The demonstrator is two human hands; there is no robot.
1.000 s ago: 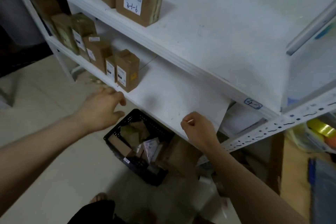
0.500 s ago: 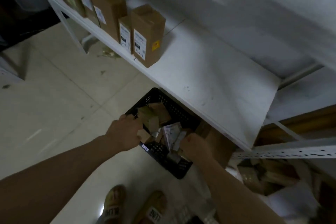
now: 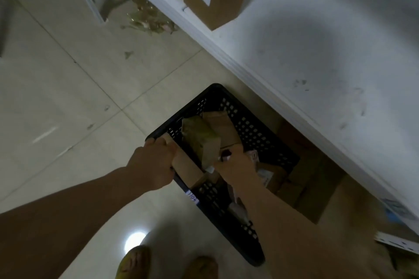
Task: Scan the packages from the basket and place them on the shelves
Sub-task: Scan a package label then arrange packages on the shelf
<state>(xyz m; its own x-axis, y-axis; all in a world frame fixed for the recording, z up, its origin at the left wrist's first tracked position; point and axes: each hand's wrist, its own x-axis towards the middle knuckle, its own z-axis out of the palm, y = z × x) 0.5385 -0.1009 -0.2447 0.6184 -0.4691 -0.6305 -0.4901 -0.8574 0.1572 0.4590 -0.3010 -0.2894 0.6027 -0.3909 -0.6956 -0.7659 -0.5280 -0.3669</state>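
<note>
On the pale tiled floor [image 3: 68, 97], partly under the front edge of the white shelf board [image 3: 317, 70]: a black perforated plastic basket [image 3: 249, 124] holding several packages. Left hand [image 3: 152, 163] at the basket's near-left rim, fingers wrapped round the end of a flat brown cardboard box [image 3: 187, 166]. Right hand [image 3: 238, 169] inside the basket, fingers curled against the lower corner of a tilted olive-brown taped box [image 3: 201, 140]; impossible to tell whether gripping anything. Up on the shelf, a brown white-labelled carton [image 3: 222, 2].
</note>
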